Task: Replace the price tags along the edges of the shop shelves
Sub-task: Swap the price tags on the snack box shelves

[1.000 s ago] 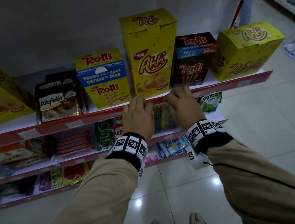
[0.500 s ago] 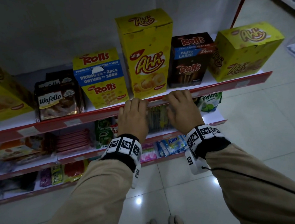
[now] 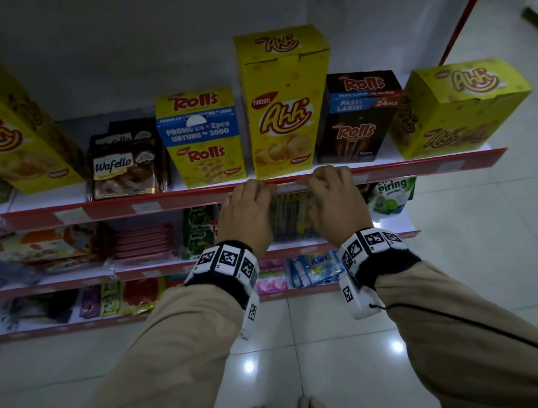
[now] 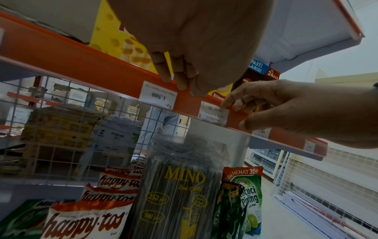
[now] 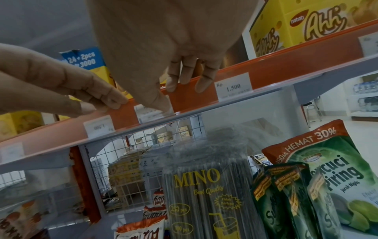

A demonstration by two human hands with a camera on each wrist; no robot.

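Both hands curl their fingers over the top lip of the red shelf edge strip (image 3: 394, 170): the left hand (image 3: 244, 219) hooks on just left of a blurred price tag (image 4: 212, 115), the right hand (image 3: 339, 209) just right of it, thumb under the strip's lower edge. Whether either pinches the tag itself I cannot tell. Another tag marked 1.500 (image 4: 157, 95) sits left of the left hand. Behind stands a yellow Ahh box (image 3: 284, 104)
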